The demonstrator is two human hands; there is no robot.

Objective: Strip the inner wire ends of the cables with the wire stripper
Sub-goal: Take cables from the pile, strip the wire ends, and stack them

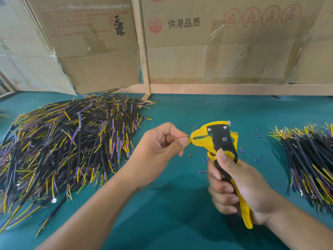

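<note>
My right hand (234,186) grips the handles of a yellow and black wire stripper (219,139), its jaws pointing left. My left hand (162,143) pinches a yellow inner wire (188,140) between thumb and forefinger right at the jaw opening; most of that cable is hidden inside the hand. A large pile of black cables (68,141) with yellow, blue and purple inner wires lies on the left of the green table. A second, neater bundle of cables (310,159) lies at the right edge.
Small blue and red insulation scraps (203,160) are scattered on the green table (180,204) around the stripper. Cardboard boxes (207,47) and a wooden frame post (142,51) stand along the table's far edge.
</note>
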